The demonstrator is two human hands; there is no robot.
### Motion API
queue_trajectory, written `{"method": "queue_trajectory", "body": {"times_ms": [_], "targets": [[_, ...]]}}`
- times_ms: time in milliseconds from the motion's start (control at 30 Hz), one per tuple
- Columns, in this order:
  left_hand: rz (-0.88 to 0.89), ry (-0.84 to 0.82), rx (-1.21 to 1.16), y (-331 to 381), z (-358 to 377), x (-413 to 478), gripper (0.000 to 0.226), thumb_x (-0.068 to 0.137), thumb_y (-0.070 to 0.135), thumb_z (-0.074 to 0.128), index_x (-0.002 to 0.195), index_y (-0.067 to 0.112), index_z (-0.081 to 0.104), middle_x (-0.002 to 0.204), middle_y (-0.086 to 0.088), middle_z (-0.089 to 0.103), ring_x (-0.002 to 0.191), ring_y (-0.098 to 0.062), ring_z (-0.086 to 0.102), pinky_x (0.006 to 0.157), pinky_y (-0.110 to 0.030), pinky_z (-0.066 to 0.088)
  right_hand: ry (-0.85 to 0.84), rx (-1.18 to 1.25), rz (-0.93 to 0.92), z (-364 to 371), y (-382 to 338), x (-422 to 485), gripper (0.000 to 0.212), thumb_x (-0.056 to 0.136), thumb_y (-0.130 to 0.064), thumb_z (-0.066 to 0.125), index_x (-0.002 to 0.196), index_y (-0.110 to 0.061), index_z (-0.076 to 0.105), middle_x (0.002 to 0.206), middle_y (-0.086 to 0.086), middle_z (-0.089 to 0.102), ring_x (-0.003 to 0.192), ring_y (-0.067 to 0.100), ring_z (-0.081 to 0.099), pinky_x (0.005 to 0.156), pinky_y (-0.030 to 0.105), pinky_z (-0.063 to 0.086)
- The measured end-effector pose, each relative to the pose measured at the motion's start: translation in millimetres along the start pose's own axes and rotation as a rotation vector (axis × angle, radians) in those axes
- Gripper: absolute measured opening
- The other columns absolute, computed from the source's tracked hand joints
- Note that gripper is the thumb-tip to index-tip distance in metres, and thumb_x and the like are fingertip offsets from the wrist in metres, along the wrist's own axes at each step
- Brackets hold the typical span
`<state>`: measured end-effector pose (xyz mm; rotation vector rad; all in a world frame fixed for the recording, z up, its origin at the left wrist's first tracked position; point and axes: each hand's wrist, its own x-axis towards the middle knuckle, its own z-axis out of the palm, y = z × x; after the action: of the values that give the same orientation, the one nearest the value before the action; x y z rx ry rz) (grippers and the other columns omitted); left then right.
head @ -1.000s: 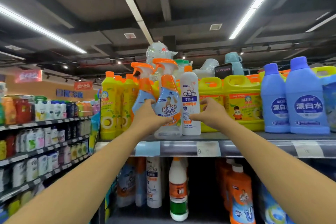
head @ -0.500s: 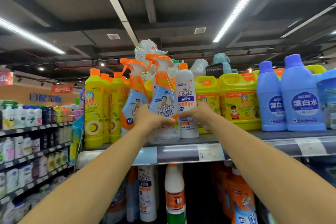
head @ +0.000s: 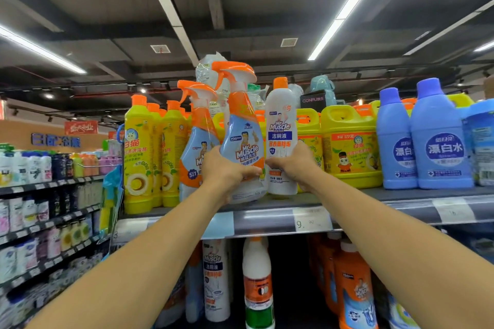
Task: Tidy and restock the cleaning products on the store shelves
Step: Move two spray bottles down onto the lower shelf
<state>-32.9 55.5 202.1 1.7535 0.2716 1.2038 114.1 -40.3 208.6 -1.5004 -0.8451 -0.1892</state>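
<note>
- spray bottle (head: 242, 136) sits dead centre of the frame, long axis pretty much vertical, base at the front lip of the top shelf (head: 374, 211); can't tell if it's resting or lifted
- left hand (head: 227, 171) has its fingers wrapped round the lower body
- white bottle (head: 280, 139) touches its right side, right hand (head: 294, 165) fingers curled round that one
- my guess: it goes back beside the second sprayer (head: 197, 141), just left of it

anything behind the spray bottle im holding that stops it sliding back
Likely: a yellow jug and a plastic-wrapped pack stand behind the spray bottle in the left hand; the right hand holds a white bottle beside it.
</note>
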Motion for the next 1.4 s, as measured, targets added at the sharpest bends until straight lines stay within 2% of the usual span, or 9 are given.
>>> {"method": "queue_trajectory", "body": {"times_ms": [67, 167, 300, 400, 633, 800, 1100, 1233, 1400], "targets": [[0.070, 0.037, 0.008, 14, -2, -1, 0.061, 0.049, 0.009, 0.098, 0.100, 0.013, 0.065, 0.090, 0.000, 0.073, 0.080, -0.012, 0.070, 0.053, -0.020, 0.057, 0.046, 0.036, -0.028, -8, -10, -3, 0.051, 0.067, -0.012, 0.086, 0.111, -0.015, 0.060, 0.097, 0.003, 0.070, 0.088, 0.021, 0.066, 0.067, 0.034, 0.054], [0.137, 0.048, 0.030, 43, -6, -4, 0.067, 0.050, 0.014, 0.098, 0.106, 0.014, 0.063, 0.092, 0.002, 0.072, 0.082, -0.013, 0.069, 0.060, -0.023, 0.059, 0.070, 0.120, -0.080, -24, -34, -10, 0.046, 0.068, -0.010, 0.085, 0.107, -0.015, 0.062, 0.095, 0.002, 0.071, 0.085, 0.019, 0.068, 0.065, 0.033, 0.055], [0.151, -0.020, 0.060, 75, -13, -17, 0.046, 0.051, 0.022, 0.097, 0.086, 0.025, 0.067, 0.071, 0.010, 0.073, 0.064, -0.002, 0.070, 0.048, -0.015, 0.052, 0.057, 0.176, -0.135, -51, -67, -34, 0.037, 0.067, -0.008, 0.085, 0.095, -0.020, 0.064, 0.090, 0.000, 0.072, 0.080, 0.015, 0.069, 0.064, 0.032, 0.057], [0.092, -0.083, -0.026, 85, -16, -42, 0.045, 0.048, 0.018, 0.097, 0.085, 0.022, 0.071, 0.072, 0.012, 0.076, 0.066, -0.005, 0.072, 0.049, -0.020, 0.055, 0.052, 0.216, -0.125, -71, -79, -63, 0.041, 0.063, -0.007, 0.085, 0.097, -0.018, 0.065, 0.089, 0.001, 0.073, 0.077, 0.016, 0.071, 0.062, 0.035, 0.060], [-0.003, -0.165, -0.253, 77, -16, -143, 0.060, 0.035, 0.022, 0.096, 0.091, 0.017, 0.078, 0.094, -0.011, 0.078, 0.086, -0.031, 0.075, 0.071, -0.045, 0.061, -0.052, 0.259, 0.041, -112, -69, -156, 0.026, 0.060, -0.005, 0.082, 0.079, -0.018, 0.070, 0.072, 0.002, 0.075, 0.063, 0.020, 0.073, 0.053, 0.037, 0.058], [-0.127, -0.189, -0.303, 46, -19, -213, 0.056, 0.038, 0.019, 0.094, 0.093, 0.020, 0.079, 0.094, -0.013, 0.078, 0.083, -0.032, 0.076, 0.063, -0.038, 0.060, -0.068, 0.312, 0.146, -117, -35, -224, 0.027, 0.063, -0.006, 0.082, 0.085, -0.016, 0.070, 0.074, 0.005, 0.075, 0.065, 0.022, 0.073, 0.056, 0.038, 0.058], [-0.338, -0.065, -0.235, 21, -39, -344, 0.068, 0.034, 0.020, 0.095, 0.100, 0.016, 0.076, 0.096, -0.014, 0.077, 0.086, -0.036, 0.074, 0.074, -0.053, 0.060, -0.172, 0.288, 0.274, -142, 15, -348, 0.028, 0.065, -0.011, 0.084, 0.085, -0.025, 0.068, 0.077, -0.004, 0.075, 0.066, 0.016, 0.073, 0.050, 0.028, 0.056], [-0.356, -0.025, -0.184, 19, -55, -388, 0.062, 0.033, 0.022, 0.093, 0.093, 0.024, 0.078, 0.091, -0.010, 0.078, 0.080, -0.032, 0.076, 0.064, -0.041, 0.061, -0.238, 0.333, 0.326, -139, 28, -380, 0.030, 0.068, -0.008, 0.081, 0.078, -0.035, 0.071, 0.079, 0.000, 0.076, 0.069, 0.020, 0.074, 0.053, 0.032, 0.058], [-0.474, 0.054, -0.155, 15, -73, -426, 0.060, 0.029, 0.019, 0.093, 0.088, 0.019, 0.079, 0.089, -0.013, 0.078, 0.077, -0.035, 0.075, 0.061, -0.042, 0.060, -0.298, 0.396, 0.416, -119, 36, -412, 0.028, 0.066, -0.009, 0.082, 0.089, -0.021, 0.070, 0.082, 0.003, 0.076, 0.072, 0.023, 0.074, 0.056, 0.035, 0.058]]}}
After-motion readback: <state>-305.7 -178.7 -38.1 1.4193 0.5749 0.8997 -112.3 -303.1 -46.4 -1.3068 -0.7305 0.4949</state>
